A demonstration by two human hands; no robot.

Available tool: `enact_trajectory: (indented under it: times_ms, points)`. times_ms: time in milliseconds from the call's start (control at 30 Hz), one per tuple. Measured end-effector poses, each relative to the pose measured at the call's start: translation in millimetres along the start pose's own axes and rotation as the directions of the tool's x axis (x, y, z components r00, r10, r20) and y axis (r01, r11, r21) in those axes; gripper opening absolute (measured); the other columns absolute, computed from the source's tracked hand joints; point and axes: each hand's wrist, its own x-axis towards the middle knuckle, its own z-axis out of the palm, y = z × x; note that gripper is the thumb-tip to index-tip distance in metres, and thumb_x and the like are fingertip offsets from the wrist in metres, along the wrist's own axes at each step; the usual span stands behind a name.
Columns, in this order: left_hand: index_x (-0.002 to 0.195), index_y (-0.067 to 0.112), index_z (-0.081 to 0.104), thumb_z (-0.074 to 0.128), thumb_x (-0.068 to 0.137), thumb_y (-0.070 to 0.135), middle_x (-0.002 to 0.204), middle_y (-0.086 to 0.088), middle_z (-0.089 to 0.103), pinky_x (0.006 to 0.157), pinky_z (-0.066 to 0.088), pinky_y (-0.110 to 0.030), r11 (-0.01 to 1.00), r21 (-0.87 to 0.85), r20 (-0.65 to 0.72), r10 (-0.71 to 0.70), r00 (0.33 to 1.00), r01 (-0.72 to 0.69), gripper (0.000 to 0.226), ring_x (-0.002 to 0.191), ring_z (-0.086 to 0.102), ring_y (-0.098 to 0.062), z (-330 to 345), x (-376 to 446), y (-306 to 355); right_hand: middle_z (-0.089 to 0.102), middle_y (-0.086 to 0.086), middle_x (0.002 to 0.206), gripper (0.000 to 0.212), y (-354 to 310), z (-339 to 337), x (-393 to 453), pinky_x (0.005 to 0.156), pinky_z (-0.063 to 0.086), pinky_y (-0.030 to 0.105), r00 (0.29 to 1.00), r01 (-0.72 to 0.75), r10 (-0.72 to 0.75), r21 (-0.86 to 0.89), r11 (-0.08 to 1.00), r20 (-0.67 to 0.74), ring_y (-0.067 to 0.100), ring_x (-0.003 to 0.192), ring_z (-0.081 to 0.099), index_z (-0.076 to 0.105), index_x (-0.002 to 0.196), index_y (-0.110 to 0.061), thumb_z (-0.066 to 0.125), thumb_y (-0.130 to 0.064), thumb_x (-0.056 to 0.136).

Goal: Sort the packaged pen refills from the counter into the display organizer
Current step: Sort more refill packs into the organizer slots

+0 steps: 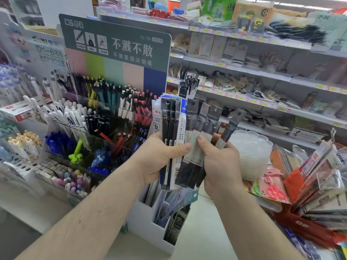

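Note:
A fanned bundle of packaged pen refills (185, 128), mostly dark grey packs plus a few white and blue ones, is held upright at chest height. My left hand (159, 156) grips the left part of the bundle, thumb across the front. My right hand (219, 162) pinches the dark packs on the right, thumb on their pale labels. Below both hands stands the white display organizer (144, 220), with several refill packs upright in its compartments.
A tiered pen display (97, 117) with a green sign stands at left. A stack of clear plastic trays (253, 154) sits to the right of my hands. Loose packaged stationery and pink scissors (276, 192) lie on the counter at right. Store shelves run behind.

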Motion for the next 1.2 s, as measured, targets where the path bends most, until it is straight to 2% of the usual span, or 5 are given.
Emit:
enact_trajectory:
  times_ms: [300, 533, 700, 967, 1200]
  points:
    - [0.120, -0.002, 0.062, 0.069, 0.083, -0.003, 0.104, -0.017, 0.074, 0.078, 0.061, -0.044, 1.000, -0.002, -0.069, -0.006, 0.998, 0.006, 0.037, 0.095, 0.073, -0.031, -0.7, 4.5, -1.5, 0.068, -0.001, 0.061, 0.004, -9.1, -18.0, 6.4, 0.041, 0.044, 0.017, 0.991, -0.014, -0.005, 0.136, 0.991, 0.136, 0.006, 0.045, 0.060, 0.066, 0.091, -0.005, 0.067, -0.006, 0.088]
    - [0.119, -0.003, 0.063, 0.073, 0.073, 0.001, 0.107, -0.022, 0.071, 0.081, 0.060, -0.040, 0.999, -0.003, 0.015, 0.048, 0.999, -0.048, 0.048, 0.096, 0.071, -0.032, 0.3, 2.2, -0.5, 0.073, 0.019, 0.097, 0.042, 9.2, -2.5, 12.8, 0.085, 0.057, 0.051, 0.989, 0.053, -0.045, -0.050, 0.997, 0.140, 0.035, 0.092, 0.071, 0.068, 0.099, -0.009, 0.089, -0.025, 0.066]
    - [0.117, -0.005, 0.063, 0.066, 0.078, -0.014, 0.107, -0.024, 0.071, 0.071, 0.061, -0.039, 0.999, -0.036, -0.031, 0.037, 0.999, -0.038, 0.041, 0.088, 0.072, -0.031, -0.9, 1.8, -1.7, 0.048, -0.004, 0.062, 0.034, -1.6, -14.1, 20.5, 0.042, 0.029, 0.022, 0.978, -0.139, 0.133, 0.026, 0.990, 0.160, 0.010, 0.046, 0.037, 0.063, 0.097, -0.014, 0.055, -0.047, 0.096]
    - [0.113, -0.004, 0.065, 0.063, 0.081, -0.014, 0.097, -0.017, 0.075, 0.066, 0.061, -0.036, 0.998, -0.067, -0.024, -0.001, 1.000, 0.000, 0.033, 0.083, 0.074, -0.026, -1.7, 2.2, 0.5, 0.057, 0.005, 0.060, 0.061, -6.7, -54.5, 27.9, 0.052, 0.049, 0.031, 0.940, -0.237, 0.221, 0.031, 0.971, 0.261, 0.019, 0.058, 0.050, 0.071, 0.095, 0.005, 0.028, -0.037, 0.107]
    - [0.114, -0.004, 0.064, 0.063, 0.081, -0.015, 0.099, -0.019, 0.075, 0.066, 0.061, -0.037, 0.999, -0.052, -0.030, -0.011, 0.999, 0.009, 0.035, 0.086, 0.074, -0.029, -1.6, 3.3, -0.1, 0.065, 0.023, 0.084, 0.046, -8.4, -60.5, 29.9, 0.066, 0.053, 0.045, 0.862, -0.030, 0.048, -0.044, 0.999, 0.505, 0.033, 0.068, 0.059, 0.078, 0.094, -0.011, 0.085, -0.047, 0.066]
